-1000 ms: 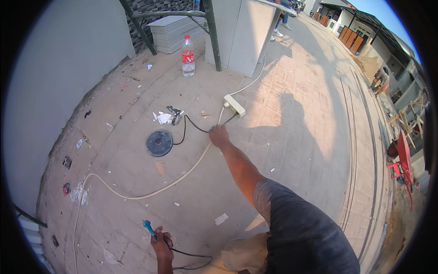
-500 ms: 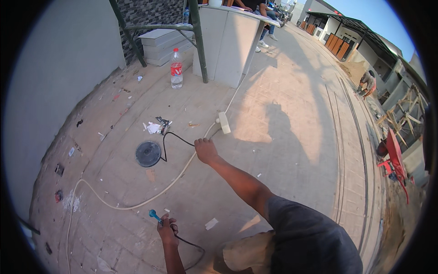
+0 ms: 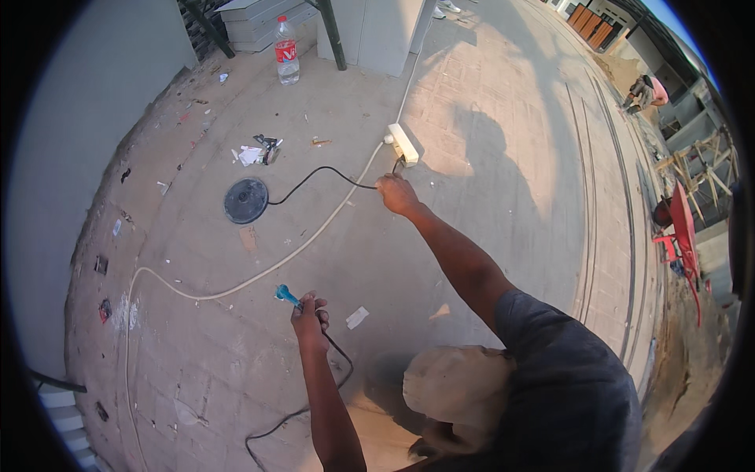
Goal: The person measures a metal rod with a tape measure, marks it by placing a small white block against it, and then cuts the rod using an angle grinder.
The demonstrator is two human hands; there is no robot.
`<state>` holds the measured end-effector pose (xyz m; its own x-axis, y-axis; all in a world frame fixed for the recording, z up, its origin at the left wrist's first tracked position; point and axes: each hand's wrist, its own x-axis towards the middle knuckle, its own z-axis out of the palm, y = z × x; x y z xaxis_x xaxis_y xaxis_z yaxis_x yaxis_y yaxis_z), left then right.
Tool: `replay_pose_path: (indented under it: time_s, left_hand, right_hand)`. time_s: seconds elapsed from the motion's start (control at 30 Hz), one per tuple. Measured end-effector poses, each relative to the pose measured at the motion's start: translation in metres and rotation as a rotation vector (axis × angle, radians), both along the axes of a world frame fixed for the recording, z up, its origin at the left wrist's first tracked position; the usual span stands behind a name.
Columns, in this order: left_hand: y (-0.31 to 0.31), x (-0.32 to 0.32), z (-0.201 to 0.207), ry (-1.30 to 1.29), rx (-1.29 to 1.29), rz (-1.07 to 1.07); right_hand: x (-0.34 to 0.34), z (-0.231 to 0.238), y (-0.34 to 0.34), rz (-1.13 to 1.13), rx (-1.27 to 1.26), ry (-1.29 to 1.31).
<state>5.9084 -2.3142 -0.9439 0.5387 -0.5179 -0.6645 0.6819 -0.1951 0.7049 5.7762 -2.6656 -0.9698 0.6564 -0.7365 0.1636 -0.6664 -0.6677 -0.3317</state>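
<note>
My left hand (image 3: 310, 316) is closed around a teal plug (image 3: 288, 295), and its black cord (image 3: 344, 358) trails down past my wrist onto the paving. My right hand (image 3: 397, 193), reaching forward, pinches a black cable (image 3: 324, 168). This cable runs from a round black disc (image 3: 246, 200) lying on the ground. A short dark piece shows between my right fingers and the cream power strip (image 3: 403, 145); whether it is plugged in I cannot tell. A cream extension cord (image 3: 307, 245) curves from the strip across the paving, passing under the black cable.
A water bottle (image 3: 286, 52) with a red cap stands near green metal legs (image 3: 332, 35) and a pale counter (image 3: 370, 39). Scraps of litter (image 3: 258, 151) lie beyond the disc. A grey wall (image 3: 86, 157) bounds the left. At right are a red wheelbarrow (image 3: 683, 236) and a bent-over person (image 3: 646, 91).
My right hand has moved forward along with the cable, up to the power strip. My left hand has come forward with the teal plug. The view has tilted down.
</note>
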Motion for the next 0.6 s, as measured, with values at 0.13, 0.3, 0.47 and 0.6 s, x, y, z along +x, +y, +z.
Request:
replay_pose_path:
  time_s: [0.13,0.3,0.47,0.6]
  left_hand:
    - [-0.02,-0.028,0.002,-0.039,-0.025,-0.073]
    - [-0.05,-0.058,-0.007,-0.092,-0.035,-0.261]
    - [-0.07,-0.088,0.01,-0.435,-0.016,-0.33]
    - [-0.083,-0.11,0.015,-0.61,0.032,-0.345]
  right_hand:
    - [-0.041,0.009,0.006,0.009,-0.017,0.04]
    - [-0.095,0.019,0.024,-0.013,0.089,0.109]
    - [-0.153,0.034,0.057,0.079,0.284,0.106]
    - [-0.209,0.047,0.05,0.147,0.458,0.366]
